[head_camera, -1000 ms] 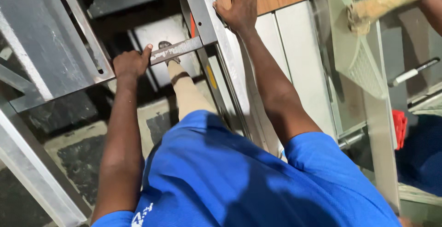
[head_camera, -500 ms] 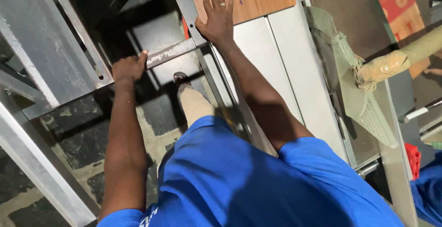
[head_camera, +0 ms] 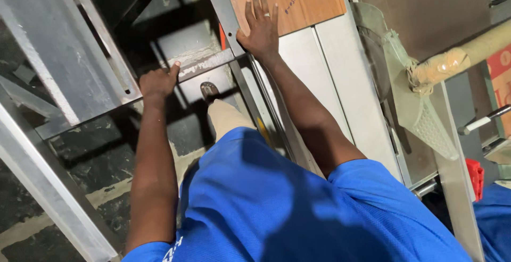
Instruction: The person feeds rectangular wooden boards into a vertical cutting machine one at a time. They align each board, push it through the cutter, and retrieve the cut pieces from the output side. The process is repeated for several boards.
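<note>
My left hand (head_camera: pixel 157 84) grips the end of a scuffed grey metal crossbar (head_camera: pixel 207 64), fingers curled over it. My right hand (head_camera: pixel 261 28) lies flat, fingers spread, on the lower edge of a brown wooden board (head_camera: pixel 308 1), with its thumb against a grey upright metal rail (head_camera: pixel 221 4). Both arms reach forward from my blue shirt (head_camera: pixel 277 209). Below the crossbar are my leg in beige trousers (head_camera: pixel 228 119) and my shoe (head_camera: pixel 208 89).
A wide grey metal beam (head_camera: pixel 53 54) slants down the left. White panels (head_camera: pixel 340 86) run beside the rail. At right are a taped cardboard tube (head_camera: pixel 463 57), a perforated metal guard (head_camera: pixel 428 126), a red object (head_camera: pixel 475 176) and another person's blue clothing (head_camera: pixel 492 214).
The view has shifted, so the board sits lower and further left in frame. My foot has dropped away from the crossbar. Both hands stay on the bar and the board.
</note>
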